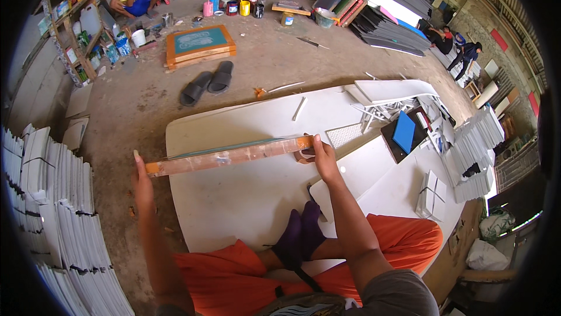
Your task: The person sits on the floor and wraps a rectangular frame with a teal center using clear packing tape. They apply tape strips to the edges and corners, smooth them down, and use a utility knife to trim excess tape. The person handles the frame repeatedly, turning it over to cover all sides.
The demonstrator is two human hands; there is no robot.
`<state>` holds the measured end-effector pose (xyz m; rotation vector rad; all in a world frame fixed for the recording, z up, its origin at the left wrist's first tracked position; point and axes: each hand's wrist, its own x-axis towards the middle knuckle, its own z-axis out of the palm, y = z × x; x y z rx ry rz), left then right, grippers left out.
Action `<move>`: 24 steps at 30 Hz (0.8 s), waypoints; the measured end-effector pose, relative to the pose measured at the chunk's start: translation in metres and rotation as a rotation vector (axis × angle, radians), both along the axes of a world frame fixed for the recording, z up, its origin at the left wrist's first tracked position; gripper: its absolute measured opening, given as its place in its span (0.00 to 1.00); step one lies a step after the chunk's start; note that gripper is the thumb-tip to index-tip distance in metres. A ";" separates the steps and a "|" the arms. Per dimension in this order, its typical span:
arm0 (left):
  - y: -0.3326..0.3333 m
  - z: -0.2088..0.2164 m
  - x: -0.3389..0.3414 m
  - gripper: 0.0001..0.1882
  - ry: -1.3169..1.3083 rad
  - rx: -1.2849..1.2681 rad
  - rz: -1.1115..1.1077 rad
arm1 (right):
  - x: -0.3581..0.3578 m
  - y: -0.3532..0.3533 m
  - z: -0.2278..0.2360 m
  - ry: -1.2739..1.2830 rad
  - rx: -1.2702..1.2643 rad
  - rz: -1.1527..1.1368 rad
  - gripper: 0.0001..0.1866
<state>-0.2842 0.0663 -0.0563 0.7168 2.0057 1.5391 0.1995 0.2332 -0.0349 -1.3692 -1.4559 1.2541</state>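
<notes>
Between my two hands a wooden screen-printing frame [234,157] is held up nearly edge-on above a large white sheet [204,199]. Its near side is a worn, paint-stained bar with orange ends, and a thin strip of the teal mesh shows behind it. My left hand [142,176] grips the left end, thumb upward. At the right end, my right hand [320,155] is closed around the corner, with some fingers hidden beneath. A smaller white board [368,170] lies by my right forearm.
White sheet stacks [64,199] rise at the left. A blue pad [404,132] and white offcuts lie at the right. Beyond are black slippers [205,82], another screen frame [201,41], paint cans [244,8] and dark sheets [388,30]. Other people sit or stand farther off.
</notes>
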 end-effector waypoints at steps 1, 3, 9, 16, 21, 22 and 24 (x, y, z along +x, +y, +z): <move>0.003 -0.006 0.005 0.51 0.033 0.069 0.104 | -0.002 0.001 -0.002 0.004 0.015 -0.034 0.40; 0.014 0.012 0.041 0.44 0.103 0.205 0.311 | -0.013 -0.001 0.004 0.014 0.043 -0.102 0.40; 0.022 0.016 0.039 0.32 0.066 0.305 0.245 | -0.039 0.007 0.021 -0.334 0.157 -0.204 0.38; 0.047 0.034 0.031 0.31 0.041 0.229 0.234 | -0.040 0.030 0.036 -0.320 0.147 -0.079 0.37; 0.073 0.020 0.048 0.25 0.137 0.608 0.327 | -0.055 0.061 0.051 -0.377 0.140 -0.128 0.43; 0.075 0.026 0.049 0.25 0.135 0.571 0.303 | -0.059 0.067 0.054 -0.409 0.143 -0.141 0.43; 0.077 0.041 0.049 0.25 0.131 0.485 0.262 | -0.068 0.073 0.065 -0.477 0.137 -0.157 0.44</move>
